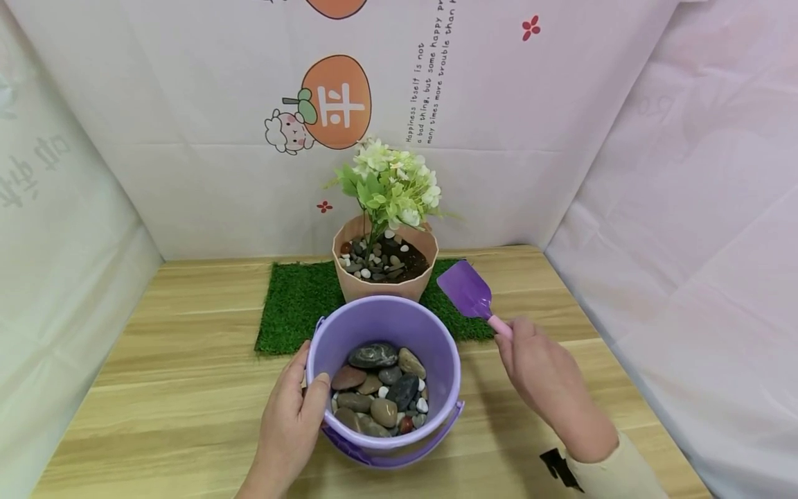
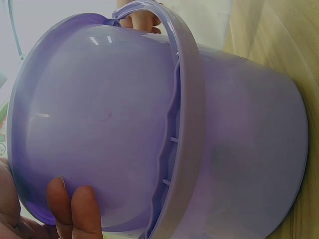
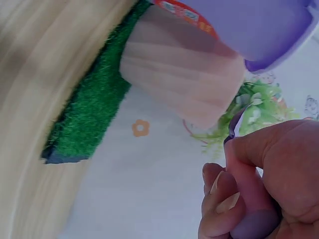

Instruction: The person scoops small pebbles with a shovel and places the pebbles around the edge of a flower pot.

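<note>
Left hand (image 1: 289, 416) clasped a purple bucket (image 1: 383, 322) by its rim, stones (image 1: 383, 412) lay inside, a planted pot (image 1: 382, 288) stood behind on green turf (image 1: 293, 312), a purple shovel (image 1: 464, 287) was held up, right hand (image 1: 542, 371) curled round its pink handle (image 1: 501, 326)

The bucket (image 1: 382, 320) and shovel (image 1: 463, 287) look like smooth, glossy plastic, the pot (image 3: 179, 74) like matt plastic. The stones (image 1: 402, 391) are smooth, some shiny; the worktop (image 1: 187, 388) shows wood grain, the turf (image 1: 299, 298) is rough and bristly, the backdrop (image 1: 499, 125) creased cloth.
</note>
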`<state>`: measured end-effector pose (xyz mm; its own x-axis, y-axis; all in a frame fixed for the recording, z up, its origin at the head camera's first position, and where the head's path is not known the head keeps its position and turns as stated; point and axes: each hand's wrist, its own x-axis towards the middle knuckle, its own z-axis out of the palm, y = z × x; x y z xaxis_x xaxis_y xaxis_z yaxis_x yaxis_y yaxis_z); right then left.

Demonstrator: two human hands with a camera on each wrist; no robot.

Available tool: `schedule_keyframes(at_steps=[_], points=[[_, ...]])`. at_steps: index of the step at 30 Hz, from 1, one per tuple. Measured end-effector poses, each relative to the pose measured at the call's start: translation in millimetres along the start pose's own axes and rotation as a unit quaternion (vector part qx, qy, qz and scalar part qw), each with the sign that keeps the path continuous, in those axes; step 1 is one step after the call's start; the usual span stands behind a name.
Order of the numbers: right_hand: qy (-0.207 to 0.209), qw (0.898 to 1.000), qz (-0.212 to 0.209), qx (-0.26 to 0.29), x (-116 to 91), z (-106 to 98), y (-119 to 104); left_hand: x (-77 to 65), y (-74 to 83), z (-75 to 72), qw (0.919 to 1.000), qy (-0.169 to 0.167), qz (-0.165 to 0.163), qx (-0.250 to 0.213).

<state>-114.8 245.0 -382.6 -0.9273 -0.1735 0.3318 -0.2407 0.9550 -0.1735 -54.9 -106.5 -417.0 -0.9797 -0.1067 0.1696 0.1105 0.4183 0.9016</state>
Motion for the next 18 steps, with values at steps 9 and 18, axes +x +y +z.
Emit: schedule_keyframes(at_steps=[9,18], points=[[0.032,0.999,-0.029,0.006,-2,-25,-15,1.3,0.0,-0.1,0.9999,-0.007,-0.005,-0.006],[0.043,0.995,-0.092,-0.019,-3,-45,-34,0.7,-0.9,-0.2,1.0000,-0.004,-0.004,-0.005]])
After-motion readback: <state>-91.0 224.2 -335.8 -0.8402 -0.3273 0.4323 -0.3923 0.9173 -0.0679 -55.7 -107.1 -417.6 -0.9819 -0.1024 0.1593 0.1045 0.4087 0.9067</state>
